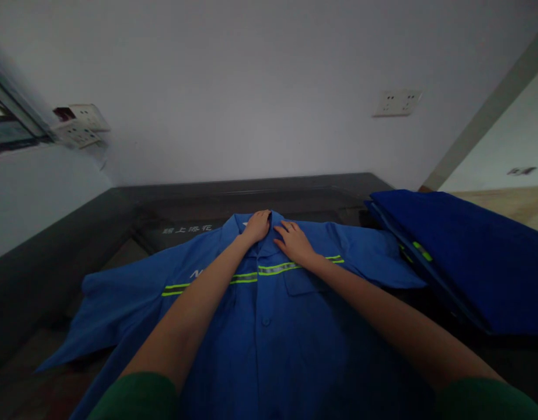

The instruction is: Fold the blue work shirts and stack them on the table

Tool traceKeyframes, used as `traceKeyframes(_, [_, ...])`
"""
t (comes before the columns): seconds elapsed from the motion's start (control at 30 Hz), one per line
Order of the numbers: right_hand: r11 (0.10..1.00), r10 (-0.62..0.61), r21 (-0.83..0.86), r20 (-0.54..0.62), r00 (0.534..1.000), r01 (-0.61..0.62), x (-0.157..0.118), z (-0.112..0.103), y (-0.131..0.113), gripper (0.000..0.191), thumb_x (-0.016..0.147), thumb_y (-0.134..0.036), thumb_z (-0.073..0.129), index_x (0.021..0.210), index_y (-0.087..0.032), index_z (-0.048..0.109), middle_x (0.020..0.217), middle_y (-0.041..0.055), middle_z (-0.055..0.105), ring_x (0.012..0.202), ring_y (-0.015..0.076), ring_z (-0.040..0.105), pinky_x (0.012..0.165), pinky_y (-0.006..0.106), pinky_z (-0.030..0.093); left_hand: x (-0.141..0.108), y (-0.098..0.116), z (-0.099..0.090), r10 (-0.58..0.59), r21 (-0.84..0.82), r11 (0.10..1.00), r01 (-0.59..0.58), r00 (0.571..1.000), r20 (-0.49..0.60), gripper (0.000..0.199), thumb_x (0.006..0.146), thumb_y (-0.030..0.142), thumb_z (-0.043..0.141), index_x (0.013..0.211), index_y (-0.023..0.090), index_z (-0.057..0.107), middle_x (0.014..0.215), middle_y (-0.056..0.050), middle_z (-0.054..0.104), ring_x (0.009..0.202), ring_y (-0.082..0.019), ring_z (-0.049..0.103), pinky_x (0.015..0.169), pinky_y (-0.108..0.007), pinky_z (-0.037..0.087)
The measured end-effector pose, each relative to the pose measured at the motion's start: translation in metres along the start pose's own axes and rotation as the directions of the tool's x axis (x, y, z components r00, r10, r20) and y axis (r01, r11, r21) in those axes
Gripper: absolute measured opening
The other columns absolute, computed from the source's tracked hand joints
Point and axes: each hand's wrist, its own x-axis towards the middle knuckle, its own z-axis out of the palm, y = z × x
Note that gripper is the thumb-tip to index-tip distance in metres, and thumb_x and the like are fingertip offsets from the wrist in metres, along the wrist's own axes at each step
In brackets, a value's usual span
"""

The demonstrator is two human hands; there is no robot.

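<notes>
A blue short-sleeved work shirt [269, 338] lies spread front side up, with yellow-green and grey reflective stripes across the chest and a button on its front placket. My left hand [257, 227] is at the collar, fingers held together and closed on the cloth near the neck opening; their tips are partly hidden. Just to its right, my right hand [294, 241] rests on the other side of the collar with its fingers apart. Both forearms reach across the shirt front, covering part of the white lettering and the stripes.
Under the shirt is a dark table [133, 256] with pale characters on its surface and a raised back edge against the wall. A folded stack of darker blue garments [465, 251] lies at the right. Wall sockets [397, 103] are above.
</notes>
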Motion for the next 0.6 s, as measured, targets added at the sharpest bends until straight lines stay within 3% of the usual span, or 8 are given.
traceKeyframes(0.1, [0.989,-0.149,0.001,0.014,0.989,0.149,0.003,-0.008,-0.004,0.036,0.088,-0.020,0.056,0.124,-0.018,0.062,0.130,0.0135,0.057,0.123,0.0262,0.045,0.102,0.044,0.039,-0.003,-0.002,0.000,0.003,-0.008,1.000,-0.002,1.000,0.008,0.044,0.085,0.009,0.043,0.129,0.011,0.052,0.135,-0.016,0.055,0.128,-0.023,0.048,0.110,-0.041,0.035])
traceKeyframes(0.33, [0.903,-0.428,0.011,0.117,0.896,0.430,0.013,-0.016,-0.015,0.022,0.086,-0.015,0.060,0.104,-0.019,0.072,0.110,0.0095,0.066,0.106,0.0235,0.052,0.094,0.038,0.043,0.002,-0.008,-0.005,-0.039,-0.141,0.989,0.044,0.998,0.040,0.041,0.083,0.008,0.047,0.123,0.011,0.058,0.135,-0.013,0.056,0.127,-0.022,0.050,0.111,-0.038,0.035])
traceKeyframes(0.43, [0.873,-0.487,0.055,0.159,0.859,0.485,0.017,-0.016,-0.018,0.020,0.085,-0.017,0.063,0.102,-0.021,0.072,0.103,0.0082,0.066,0.101,0.0228,0.052,0.092,0.038,0.043,0.006,-0.011,-0.009,-0.041,-0.183,0.982,0.055,0.996,0.080,0.042,0.079,0.003,0.046,0.115,0.015,0.063,0.128,-0.008,0.062,0.121,-0.019,0.055,0.108,-0.035,0.039])
traceKeyframes(0.6, [0.866,-0.495,0.171,0.159,0.854,0.470,0.029,-0.019,-0.018,0.006,0.083,-0.016,0.065,0.086,-0.018,0.069,0.096,0.0068,0.063,0.097,0.0207,0.051,0.092,0.036,0.041,0.011,-0.011,-0.017,-0.075,-0.210,0.972,0.105,0.986,0.147,0.038,0.079,0.008,0.051,0.113,0.018,0.064,0.125,-0.006,0.063,0.119,-0.019,0.056,0.106,-0.033,0.040])
